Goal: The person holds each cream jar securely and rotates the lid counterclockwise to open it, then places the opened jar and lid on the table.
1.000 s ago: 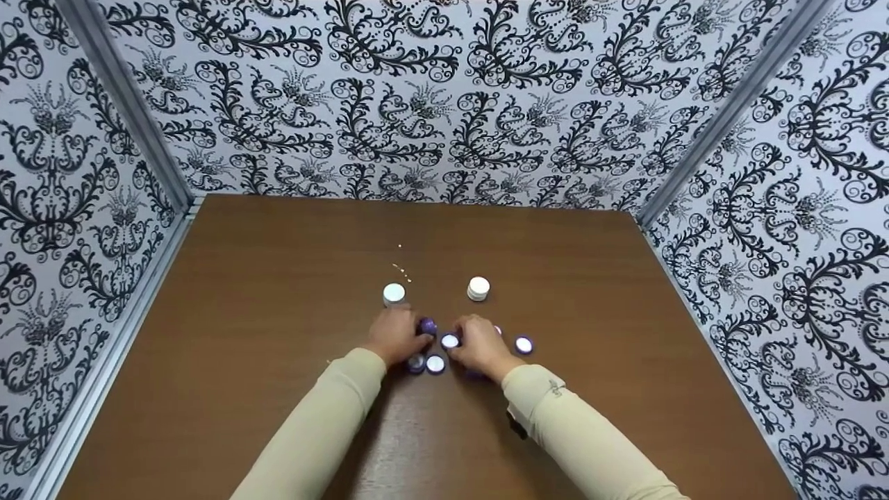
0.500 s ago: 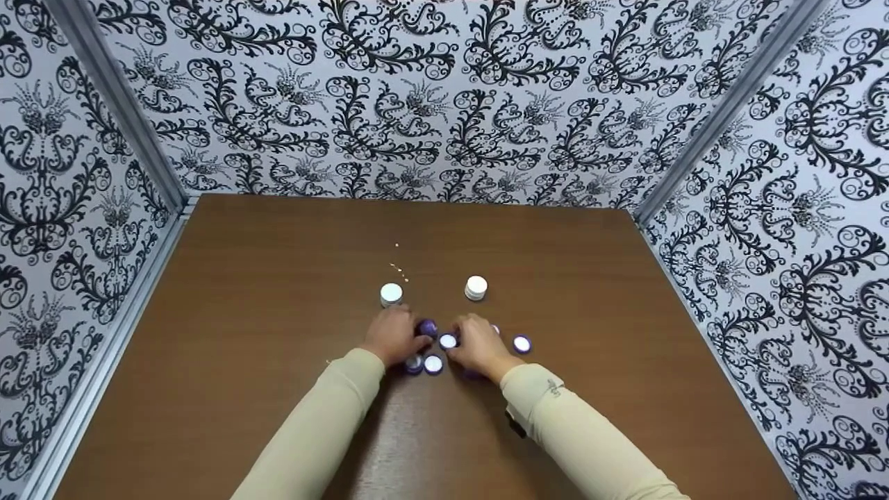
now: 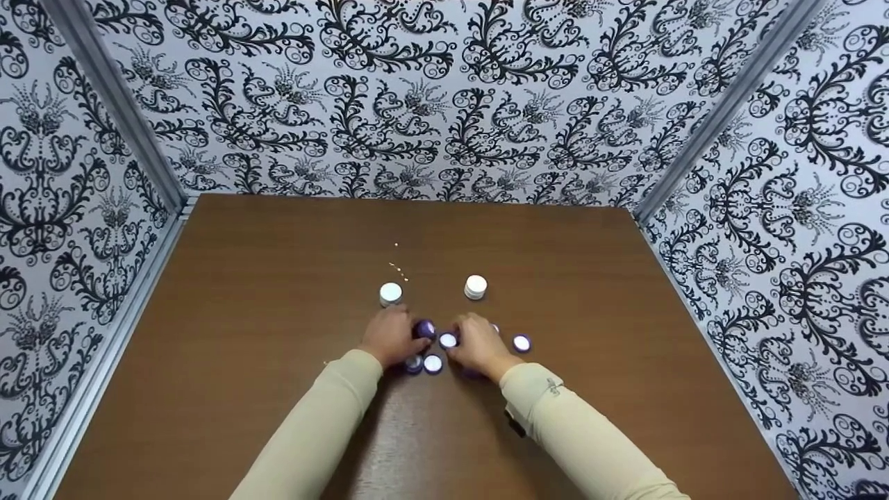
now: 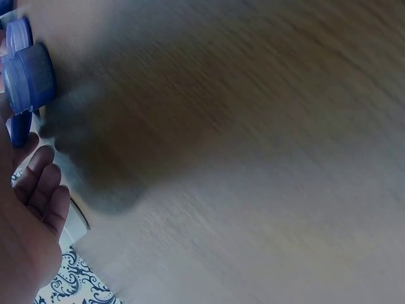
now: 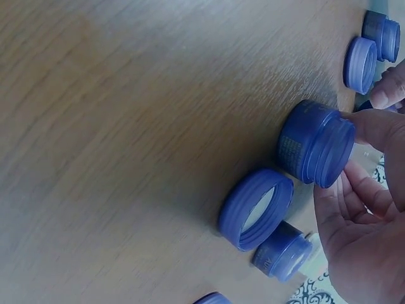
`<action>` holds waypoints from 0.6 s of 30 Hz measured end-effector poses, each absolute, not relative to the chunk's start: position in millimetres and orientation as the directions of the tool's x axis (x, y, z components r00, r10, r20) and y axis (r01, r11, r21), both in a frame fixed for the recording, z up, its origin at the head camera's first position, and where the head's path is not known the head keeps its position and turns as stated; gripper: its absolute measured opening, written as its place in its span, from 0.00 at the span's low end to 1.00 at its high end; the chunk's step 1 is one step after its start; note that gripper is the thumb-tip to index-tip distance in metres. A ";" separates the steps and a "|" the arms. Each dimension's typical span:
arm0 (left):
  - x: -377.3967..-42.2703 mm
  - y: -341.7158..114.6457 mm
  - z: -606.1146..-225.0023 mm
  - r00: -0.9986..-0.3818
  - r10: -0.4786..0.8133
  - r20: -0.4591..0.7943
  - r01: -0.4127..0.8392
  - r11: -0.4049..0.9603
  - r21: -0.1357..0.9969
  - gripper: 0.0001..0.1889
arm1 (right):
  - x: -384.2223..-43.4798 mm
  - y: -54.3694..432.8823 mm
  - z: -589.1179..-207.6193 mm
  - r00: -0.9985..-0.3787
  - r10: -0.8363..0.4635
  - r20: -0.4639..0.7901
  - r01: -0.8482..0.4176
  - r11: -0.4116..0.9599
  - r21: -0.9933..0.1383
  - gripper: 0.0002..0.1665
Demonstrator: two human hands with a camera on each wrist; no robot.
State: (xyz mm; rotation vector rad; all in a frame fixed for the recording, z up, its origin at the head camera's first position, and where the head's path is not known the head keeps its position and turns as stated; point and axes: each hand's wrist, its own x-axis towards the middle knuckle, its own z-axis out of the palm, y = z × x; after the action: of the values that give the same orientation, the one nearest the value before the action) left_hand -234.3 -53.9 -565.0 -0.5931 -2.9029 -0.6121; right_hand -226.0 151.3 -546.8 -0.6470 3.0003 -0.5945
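Note:
My left hand (image 3: 391, 336) pinches a purple lid (image 3: 425, 329) between thumb and fingers. Opposite it, my right hand (image 3: 478, 345) pinches another purple lid (image 3: 448, 341), its white liner facing up. Below the left hand stand an open purple jar (image 3: 414, 364) and a lid (image 3: 433, 364) with its white inside up. In the right wrist view, an open jar (image 5: 316, 142) stands close to the right hand, beside a lid (image 5: 256, 209) and a smaller-looking jar (image 5: 281, 251). In the left wrist view, a jar (image 4: 28, 77) stands just above the left fingers. Hands partly hide both held lids.
Two short white cylinders stand beyond the hands, one on the left (image 3: 390, 294) and one on the right (image 3: 476, 287). Small pale crumbs (image 3: 398, 269) lie behind the left one. The brown table (image 3: 278, 278) is enclosed by patterned walls (image 3: 417, 125).
The purple lid in the left hand has shifted and turned slightly toward me. Both hands keep nearly the same place; the head view has shifted a little.

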 end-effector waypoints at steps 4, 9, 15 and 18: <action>-233.9 -53.9 -562.4 -0.917 0.352 0.187 0.398 0.836 0.377 0.18 | -225.7 150.0 -544.9 -0.916 -0.397 0.064 -0.391 0.843 -0.370 0.17; -234.2 -50.9 -560.0 -0.904 0.383 0.190 0.427 0.844 0.325 0.18 | -225.4 150.9 -543.6 -0.919 -0.390 0.053 -0.382 0.849 -0.366 0.18; -233.6 -48.6 -555.2 -0.905 0.392 0.166 0.424 0.856 0.296 0.18 | -225.2 150.6 -543.6 -0.926 -0.373 0.058 -0.367 0.852 -0.373 0.18; -234.1 -47.6 -553.6 -0.915 0.381 0.135 0.404 0.858 0.317 0.16 | -225.4 150.8 -545.1 -0.925 -0.374 0.072 -0.372 0.848 -0.378 0.17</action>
State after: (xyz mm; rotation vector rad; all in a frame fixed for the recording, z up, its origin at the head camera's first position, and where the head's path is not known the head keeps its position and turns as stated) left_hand -234.1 -47.6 -553.6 -0.6265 -2.9632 -0.5274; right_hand -225.4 150.8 -545.1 -0.6091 3.0157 -0.6153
